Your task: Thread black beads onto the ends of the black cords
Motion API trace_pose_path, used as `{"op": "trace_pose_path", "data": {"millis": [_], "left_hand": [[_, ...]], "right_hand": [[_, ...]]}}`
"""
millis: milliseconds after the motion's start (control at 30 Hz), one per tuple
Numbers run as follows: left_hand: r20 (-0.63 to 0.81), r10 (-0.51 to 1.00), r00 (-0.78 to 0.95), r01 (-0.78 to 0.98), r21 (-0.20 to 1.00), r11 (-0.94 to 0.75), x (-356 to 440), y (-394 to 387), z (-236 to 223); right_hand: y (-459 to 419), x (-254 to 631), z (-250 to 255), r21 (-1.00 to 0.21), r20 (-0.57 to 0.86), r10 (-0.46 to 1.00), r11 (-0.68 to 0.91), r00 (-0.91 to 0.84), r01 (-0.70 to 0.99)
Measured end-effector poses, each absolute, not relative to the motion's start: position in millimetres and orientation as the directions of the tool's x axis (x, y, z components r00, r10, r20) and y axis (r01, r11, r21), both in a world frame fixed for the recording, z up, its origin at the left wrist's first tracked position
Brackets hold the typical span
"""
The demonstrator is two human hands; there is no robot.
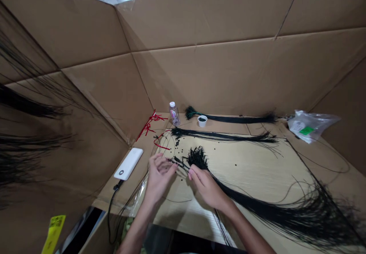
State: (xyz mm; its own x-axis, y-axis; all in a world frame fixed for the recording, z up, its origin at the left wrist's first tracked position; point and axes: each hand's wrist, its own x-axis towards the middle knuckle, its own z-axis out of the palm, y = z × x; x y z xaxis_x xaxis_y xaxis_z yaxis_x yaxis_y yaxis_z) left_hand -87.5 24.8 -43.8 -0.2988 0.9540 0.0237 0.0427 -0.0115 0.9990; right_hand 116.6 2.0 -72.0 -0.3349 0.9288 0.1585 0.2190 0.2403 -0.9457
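Note:
My left hand (pixel 158 176) and my right hand (pixel 206 185) meet over a wooden table (pixel 257 170), palms down. Both pinch the tip of a thin black cord (pixel 177 164) between their fingertips. Under my right hand lies a thick bundle of black cords (pixel 257 204), its knotted ends bunched by my fingers and its tails fanning out to the right. Small black beads (pixel 178 143) are scattered on the table just beyond my hands.
Two more black cord bundles (pixel 225 136) lie further back, near a small white cup (pixel 202 121) and a clear bottle (pixel 174 114). Red ties (pixel 150 122), a white power bank (pixel 129 163) and a plastic bag (pixel 310 125) sit at the sides. Cardboard walls (pixel 228 67) surround the table.

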Motion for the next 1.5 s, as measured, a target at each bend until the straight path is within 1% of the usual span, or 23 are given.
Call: {"op": "trace_pose_path", "data": {"millis": [33,67,100,133,167,200,233,267,333,367,400,500,533,600,767,867,967,1133,1233,1367,1433,1500], "left_hand": [[0.180,0.933,-0.312,0.203,0.972,-0.120,-90.5,22.2,-38.2],[0.368,0.894,-0.255,0.395,0.884,-0.251,-93.3,19.9,-31.0],[0.530,0.841,-0.106,0.572,0.725,-0.385,-95.5,18.3,-22.6],[0.614,0.780,0.116,0.686,0.518,-0.510,-96.9,17.6,-13.9],[0.598,0.719,0.355,0.712,0.325,-0.622,-97.4,18.1,-5.6],[0.515,0.662,0.545,0.674,0.200,-0.711,-97.1,19.7,1.6],[0.415,0.603,0.681,0.615,0.122,-0.779,-96.3,22.2,7.0],[0.328,0.551,0.767,0.560,0.076,-0.825,-95.3,25.4,10.8],[0.227,0.482,0.846,0.487,0.036,-0.872,-93.8,32.2,14.2],[0.198,0.472,0.859,0.474,0.040,-0.880,-93.6,35.4,15.1],[0.172,0.476,0.862,0.473,0.065,-0.879,-93.9,38.6,16.1],[0.102,0.506,0.856,0.480,0.206,-0.853,-97.6,49.6,24.1],[0.085,0.510,0.856,0.480,0.237,-0.845,-99.9,54.4,28.7],[0.065,0.517,0.854,0.488,0.249,-0.837,-106.3,66.0,40.1],[0.067,0.521,0.851,0.510,0.134,-0.850,-131.1,98.3,74.5],[0.106,0.522,0.846,0.522,0.024,-0.852,-145.7,113.6,96.0],[0.157,0.551,0.820,0.567,-0.086,-0.819,-159.1,125.0,115.4],[0.214,0.608,0.764,0.645,-0.238,-0.726,-183.6,139.1,134.0],[0.259,0.607,0.751,0.660,-0.306,-0.686,-196.9,144.1,140.6],[0.317,0.614,0.723,0.685,-0.449,-0.574,-215.3,145.9,156.0],[0.392,0.616,0.683,0.724,-0.476,-0.499,-226.2,144.6,166.9],[0.484,0.618,0.620,0.781,-0.460,-0.423,-236.1,141.5,178.7]], "right_hand": [[2.1,117.1,-71.7,-0.943,0.159,0.930,0.242,-0.332,0.227],[2.3,117.6,-71.5,-0.941,0.158,0.930,0.244,-0.332,0.235],[2.4,118.0,-71.3,-0.939,0.157,0.928,0.247,-0.339,0.241],[2.2,118.4,-71.1,-0.936,0.157,0.924,0.252,-0.350,0.246],[1.9,118.8,-70.6,-0.934,0.157,0.918,0.259,-0.365,0.248],[1.2,119.4,-69.8,-0.931,0.158,0.911,0.266,-0.382,0.249],[0.4,120.3,-68.5,-0.929,0.160,0.904,0.274,-0.397,0.249],[-0.5,121.6,-66.8,-0.927,0.161,0.898,0.280,-0.410,0.249],[-2.2,125.6,-62.2,-0.926,0.160,0.891,0.285,-0.426,0.249],[-2.6,128.0,-59.7,-0.925,0.159,0.889,0.286,-0.430,0.249],[-2.5,130.6,-57.2,-0.925,0.159,0.888,0.287,-0.432,0.250],[0.6,138.3,-51.5,-0.918,0.162,0.886,0.297,-0.434,0.263],[2.4,140.7,-50.4,-0.913,0.165,0.888,0.303,-0.430,0.275],[6.0,145.5,-48.7,-0.900,0.171,0.892,0.314,-0.418,0.302],[6.9,161.8,-42.0,-0.878,0.173,0.901,0.324,-0.397,0.353],[1.5,174.5,-38.1,-0.871,0.163,0.909,0.315,-0.384,0.376],[-3.7,186.9,-39.2,-0.863,0.146,0.918,0.301,-0.369,0.406],[-5.8,197.6,-52.1,-0.827,0.159,0.926,0.315,-0.343,0.466],[-5.5,196.5,-61.7,-0.799,0.190,0.922,0.345,-0.338,0.493],[-7.2,196.6,-74.4,-0.748,0.243,0.910,0.396,-0.336,0.532],[-9.7,199.9,-79.8,-0.721,0.271,0.904,0.419,-0.331,0.553],[-13.1,204.0,-83.8,-0.692,0.298,0.898,0.437,-0.324,0.575]]}}
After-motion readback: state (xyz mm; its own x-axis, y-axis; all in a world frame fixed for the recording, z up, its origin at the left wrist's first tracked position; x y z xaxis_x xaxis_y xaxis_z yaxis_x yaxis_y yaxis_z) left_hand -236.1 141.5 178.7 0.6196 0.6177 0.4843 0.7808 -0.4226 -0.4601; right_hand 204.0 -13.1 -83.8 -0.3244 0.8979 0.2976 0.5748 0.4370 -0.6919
